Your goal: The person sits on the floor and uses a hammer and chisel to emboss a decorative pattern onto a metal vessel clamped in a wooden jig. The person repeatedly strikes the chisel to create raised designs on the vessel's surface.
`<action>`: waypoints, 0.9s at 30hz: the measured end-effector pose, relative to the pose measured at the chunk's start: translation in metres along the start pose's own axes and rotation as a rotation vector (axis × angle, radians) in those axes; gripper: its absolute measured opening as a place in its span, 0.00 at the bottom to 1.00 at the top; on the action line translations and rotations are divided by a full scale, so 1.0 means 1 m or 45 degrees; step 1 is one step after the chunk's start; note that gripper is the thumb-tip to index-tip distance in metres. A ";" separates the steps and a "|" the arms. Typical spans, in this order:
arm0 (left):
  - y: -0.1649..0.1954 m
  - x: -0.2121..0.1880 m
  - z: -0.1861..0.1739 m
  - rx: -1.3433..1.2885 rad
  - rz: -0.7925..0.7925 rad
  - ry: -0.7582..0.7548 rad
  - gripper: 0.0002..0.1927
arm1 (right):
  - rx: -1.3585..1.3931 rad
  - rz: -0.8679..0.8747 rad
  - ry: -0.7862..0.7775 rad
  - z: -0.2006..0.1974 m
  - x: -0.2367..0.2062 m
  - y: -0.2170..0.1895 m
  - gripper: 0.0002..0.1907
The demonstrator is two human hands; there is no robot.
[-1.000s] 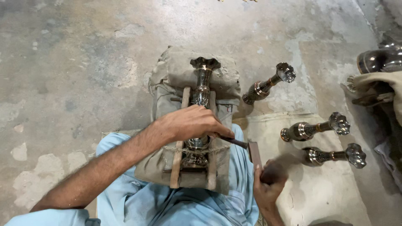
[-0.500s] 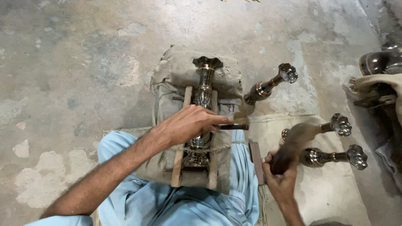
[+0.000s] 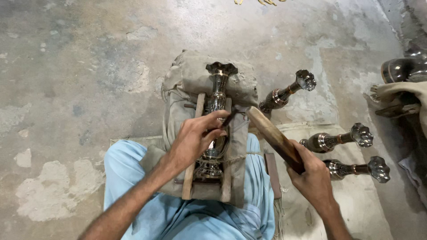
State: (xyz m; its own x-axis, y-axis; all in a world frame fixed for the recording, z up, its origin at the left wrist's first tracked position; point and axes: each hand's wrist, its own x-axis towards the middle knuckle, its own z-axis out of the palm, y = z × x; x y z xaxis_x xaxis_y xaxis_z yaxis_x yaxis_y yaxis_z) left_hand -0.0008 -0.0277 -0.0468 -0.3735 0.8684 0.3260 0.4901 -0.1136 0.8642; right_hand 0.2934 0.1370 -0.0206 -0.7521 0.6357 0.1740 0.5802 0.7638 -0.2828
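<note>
A shiny metal vase (image 3: 217,93) lies lengthwise between two wooden rails (image 3: 192,151) on a padded cloth bundle (image 3: 209,75) resting on my lap. My left hand (image 3: 195,138) rests on the vase's body and pinches a thin dark chisel (image 3: 230,117) against it. My right hand (image 3: 313,175) grips a wooden mallet (image 3: 273,135), whose far end is right at the chisel's upper end. The vase's lower body is partly hidden under my left hand.
Three similar metal vases (image 3: 287,92) (image 3: 336,140) (image 3: 356,168) lie on their sides to the right, two on a pale mat (image 3: 378,209). A flat dark bar (image 3: 272,175) lies beside my leg. More metalware and cloth (image 3: 402,89) sit at the right edge. Bare concrete floor (image 3: 80,66) surrounds.
My right hand has picked up the wooden mallet and swung it up-left to the chisel. My left hand stays on the vase, holding the chisel.
</note>
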 end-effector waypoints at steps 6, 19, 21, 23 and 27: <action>-0.004 -0.016 0.010 -0.209 -0.101 0.262 0.25 | -0.414 -0.208 -0.294 -0.027 0.039 -0.001 0.42; 0.003 -0.019 0.012 -0.124 -0.077 0.332 0.23 | -0.622 -0.599 0.030 -0.109 0.116 -0.066 0.31; 0.003 -0.019 0.011 -0.126 -0.041 0.329 0.24 | -0.509 -0.503 0.009 -0.106 0.116 -0.069 0.32; 0.002 -0.020 0.010 -0.147 -0.067 0.313 0.25 | -0.308 -0.301 -0.091 -0.103 0.115 -0.070 0.36; -0.001 -0.015 0.010 -0.107 -0.025 0.261 0.26 | -0.506 -0.480 0.041 -0.102 0.109 -0.074 0.33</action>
State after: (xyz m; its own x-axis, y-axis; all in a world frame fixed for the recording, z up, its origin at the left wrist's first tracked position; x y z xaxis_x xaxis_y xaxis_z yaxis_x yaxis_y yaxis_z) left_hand 0.0116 -0.0354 -0.0566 -0.5386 0.7558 0.3724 0.4167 -0.1451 0.8974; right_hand 0.2002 0.1617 0.1154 -0.9245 0.3080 0.2248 0.3502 0.9189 0.1815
